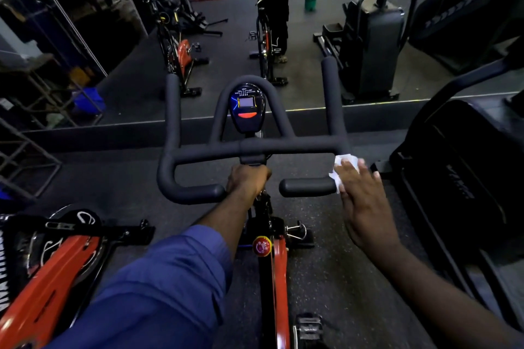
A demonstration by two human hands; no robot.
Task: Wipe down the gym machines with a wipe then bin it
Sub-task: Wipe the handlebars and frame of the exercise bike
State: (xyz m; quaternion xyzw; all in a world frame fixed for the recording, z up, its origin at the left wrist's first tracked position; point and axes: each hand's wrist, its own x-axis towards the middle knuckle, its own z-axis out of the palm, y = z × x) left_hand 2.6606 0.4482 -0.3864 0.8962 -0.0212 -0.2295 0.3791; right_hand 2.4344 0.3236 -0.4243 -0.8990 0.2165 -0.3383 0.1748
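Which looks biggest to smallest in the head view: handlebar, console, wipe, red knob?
1. handlebar
2. console
3. wipe and red knob: alike, since the right hand hides part of the wipe, so unranked.

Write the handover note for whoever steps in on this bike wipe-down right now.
Left grip: curled round the black centre post under the crossbar, steadying the red-framed spin bike.
Right grip: fingers straight, pressing the crumpled white wipe against the right bend of the black foam-padded handlebar.
Done: wiping is under way on that right side; how much is already clean cannot be told.
Left: the rest of the handlebar, the other machines, then bin the wipe. A green lidded container, possibly the bin, shows in the mirror ahead.
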